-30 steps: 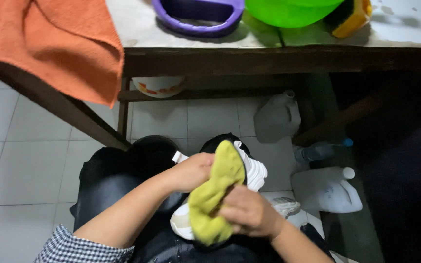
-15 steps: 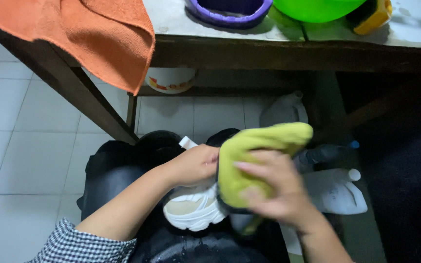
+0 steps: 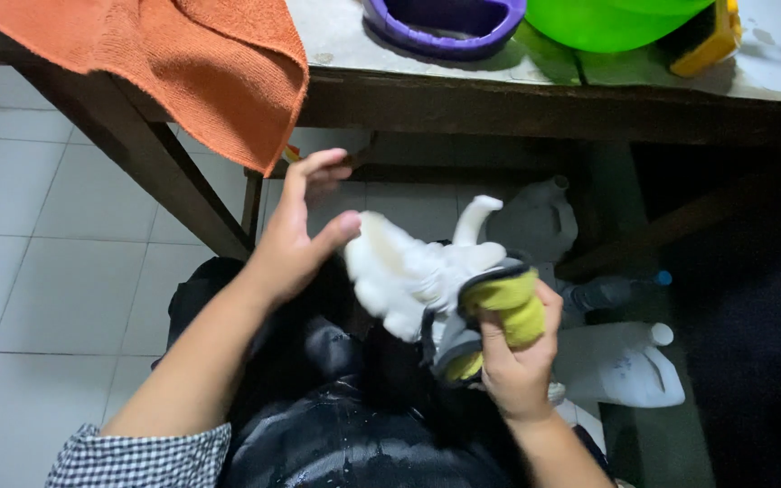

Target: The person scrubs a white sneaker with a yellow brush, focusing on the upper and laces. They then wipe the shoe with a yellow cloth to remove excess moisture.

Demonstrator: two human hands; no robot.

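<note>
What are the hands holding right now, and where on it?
The right hand grips a white sneaker at its heel end, with a yellow-green cloth pressed against it. The left hand is open, its thumb near the sneaker; contact cannot be told.

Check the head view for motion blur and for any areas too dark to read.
Head view: the white shoe and left hand are smeared by motion; the right hand gripping the yellow cloth is sharper; under the table at right falls into deep shadow, jugs barely legible; the orange towel is evenly lit.
</note>
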